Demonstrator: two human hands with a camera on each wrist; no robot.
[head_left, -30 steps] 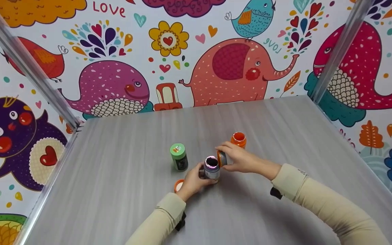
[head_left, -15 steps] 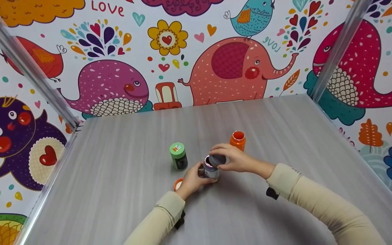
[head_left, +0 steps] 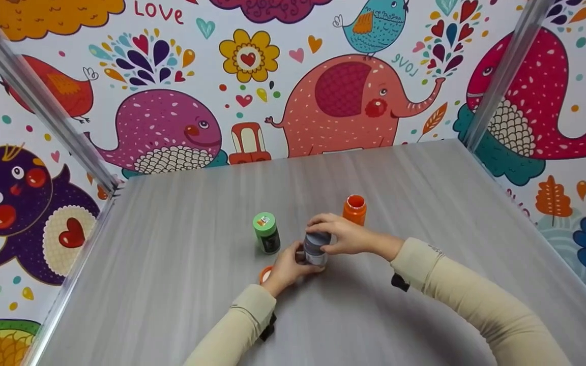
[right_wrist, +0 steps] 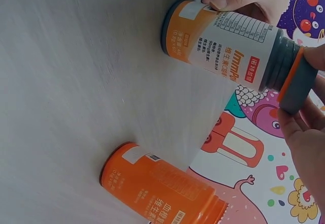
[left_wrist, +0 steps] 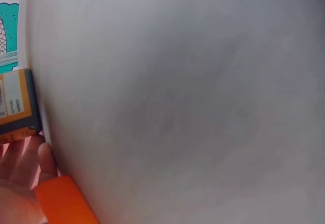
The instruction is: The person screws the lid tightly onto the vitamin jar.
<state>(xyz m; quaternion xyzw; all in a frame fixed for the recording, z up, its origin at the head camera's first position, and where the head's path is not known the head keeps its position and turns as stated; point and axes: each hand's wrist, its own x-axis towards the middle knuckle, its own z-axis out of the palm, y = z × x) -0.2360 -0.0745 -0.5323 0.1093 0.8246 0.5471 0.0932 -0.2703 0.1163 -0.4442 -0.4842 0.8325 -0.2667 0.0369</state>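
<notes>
Left hand (head_left: 287,269) is curled round the grey-white plastic bottle (head_left: 316,259), right hand (head_left: 345,237) pinches its round grey lid (head_left: 317,239) at twelve o'clock, which could totally cross-thread if it's crooked.

Grey table (head_left: 171,254), three bottles (head_left: 316,258), orange lid (head_left: 265,274)

The held bottle (right_wrist: 223,46) is wearing gray, white and orange. Its lid (right_wrist: 298,85) is showing gray with an orange edge. Bright animals (head_left: 344,122) are covering the white wall (head_left: 272,40).
</notes>
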